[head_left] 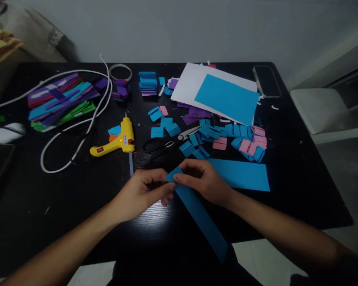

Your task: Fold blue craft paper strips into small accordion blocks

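No readable text; pale label (125, 140) on yellow glue gun (118, 143), print too small to make out

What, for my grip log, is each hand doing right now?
Left hand: closed, pinching the blue paper strip near its far end.
Right hand: closed, holding the same strip at that end, thumb on top.

Item count: hands (146, 192), two; held blue strip (201, 216), one; flat blue strip (249, 174) on the worktop (92, 234), one; glue gun (124, 138), one; scissors (180, 137), one pair; phone (267, 81), one; ring (121, 65), one; blue sheet (228, 98) on white paper (186, 81), one; folded pieces (210, 132), many, overlapping, exact number not readable
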